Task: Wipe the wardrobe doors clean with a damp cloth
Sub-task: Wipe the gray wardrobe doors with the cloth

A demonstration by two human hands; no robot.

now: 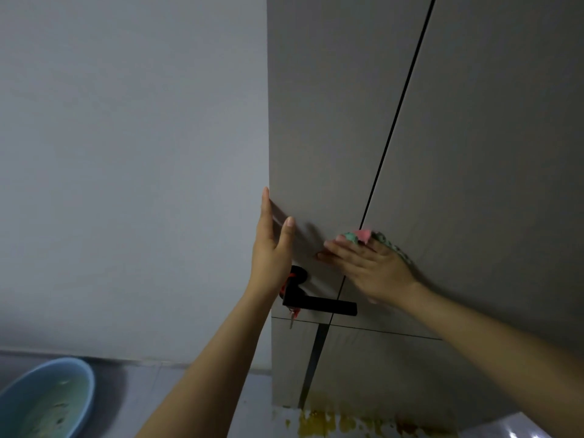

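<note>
Two tall grey-brown wardrobe doors fill the right half of the view, the left door (325, 121) and the right door (493, 147), split by a thin dark gap. My right hand (369, 263) presses a green and pink cloth (363, 237) flat against the doors, right at that gap; most of the cloth is hidden under the palm. My left hand (271, 245) rests open on the left door's outer edge, fingers pointing up, thumb on the door face. A black lever handle (319, 303) sits just below both hands, with a red tag and a key hanging from it.
A pale grey wall (132, 153) stands left of the wardrobe. A blue basin (47, 403) of murky water sits on the tiled floor at bottom left. Yellow-brown stains (341, 422) mark the doors' bottom edge.
</note>
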